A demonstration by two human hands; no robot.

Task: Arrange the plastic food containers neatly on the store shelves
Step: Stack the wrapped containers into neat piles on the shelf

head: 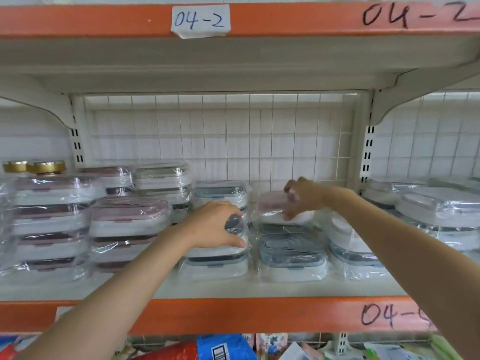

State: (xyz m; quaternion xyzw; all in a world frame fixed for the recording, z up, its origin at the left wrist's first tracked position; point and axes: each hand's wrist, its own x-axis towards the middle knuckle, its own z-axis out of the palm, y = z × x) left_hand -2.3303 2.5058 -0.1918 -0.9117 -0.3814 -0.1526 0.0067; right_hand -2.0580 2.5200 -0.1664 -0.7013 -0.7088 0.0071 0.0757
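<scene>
- The plastic food containers (215,258), wrapped in clear film, were set in stacks on the shelf (233,289) behind its orange front edge, with a grey-lidded stack at the front middle and taller pink-lidded stacks (52,224) to the left.
- The left hand (215,224) was laid on top of the front middle stack, its fingers curled over the dark lid and its thumb pressed to the near right corner, so that the stack was gripped from above.
- Just beside that stack to the right, a blue-lidded container (291,253) was seen lying flat, its long axis running left to right.
- Farther back, a pink-lidded container (272,206) was held on top of the right-hand pile by the right hand (302,197), fingers clamped on its right end; it lay to the left of those fingers.
- The right hand was judged the nearer to that container, and the coming move was taken to turn on squaring it over the pile below.
- At the back, a wire grid (220,141) closed off the shelf.
</scene>
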